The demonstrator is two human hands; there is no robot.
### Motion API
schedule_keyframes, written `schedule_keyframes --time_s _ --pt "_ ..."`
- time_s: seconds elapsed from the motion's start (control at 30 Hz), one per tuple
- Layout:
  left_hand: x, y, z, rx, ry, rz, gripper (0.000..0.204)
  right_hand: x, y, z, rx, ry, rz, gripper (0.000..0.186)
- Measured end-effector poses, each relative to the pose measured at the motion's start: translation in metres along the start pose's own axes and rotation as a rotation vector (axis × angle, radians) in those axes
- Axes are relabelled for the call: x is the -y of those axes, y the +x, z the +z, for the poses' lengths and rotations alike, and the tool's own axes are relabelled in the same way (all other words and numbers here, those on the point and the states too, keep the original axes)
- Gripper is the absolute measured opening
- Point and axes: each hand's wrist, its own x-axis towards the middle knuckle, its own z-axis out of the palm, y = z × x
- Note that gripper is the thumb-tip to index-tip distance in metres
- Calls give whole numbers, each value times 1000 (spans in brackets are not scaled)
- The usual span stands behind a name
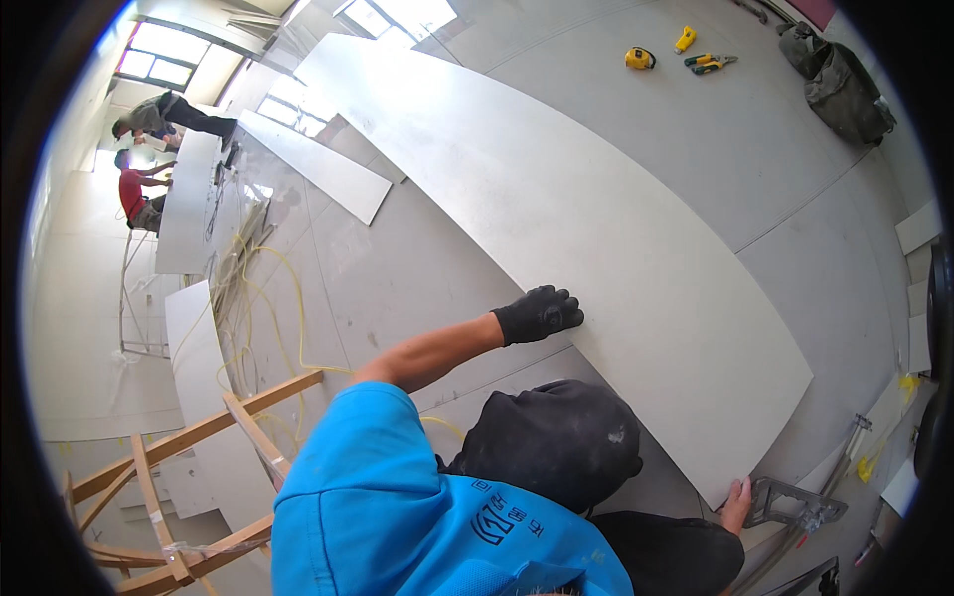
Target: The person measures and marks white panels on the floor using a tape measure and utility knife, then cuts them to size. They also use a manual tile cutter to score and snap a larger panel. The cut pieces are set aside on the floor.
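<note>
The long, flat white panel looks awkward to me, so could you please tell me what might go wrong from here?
The bare right hand is at a corner of the panel, which might pinch or scrape it. The grey open-framed tool close beside that hand could knock it. Should the panel shift, the black-gloved left hand, closed at its long edge, might get caught.

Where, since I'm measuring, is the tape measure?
The tape measure lies on the floor, upper right in the head view, left of a yellow object and pliers.
</note>
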Motion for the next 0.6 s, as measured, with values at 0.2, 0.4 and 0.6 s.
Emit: schedule_keyframes --time_s 0.2,0.4,0.6 --pt "7 3 -71 -76 112 42 7 86 -36 -68 89 35 -61 51" --pt "19 29 -174 -172 212 144 8 158 -59 -122 180 274 82 36" --pt "46 38 -227 -240 163 99 13 226 -89 -150 309 310 222 33"
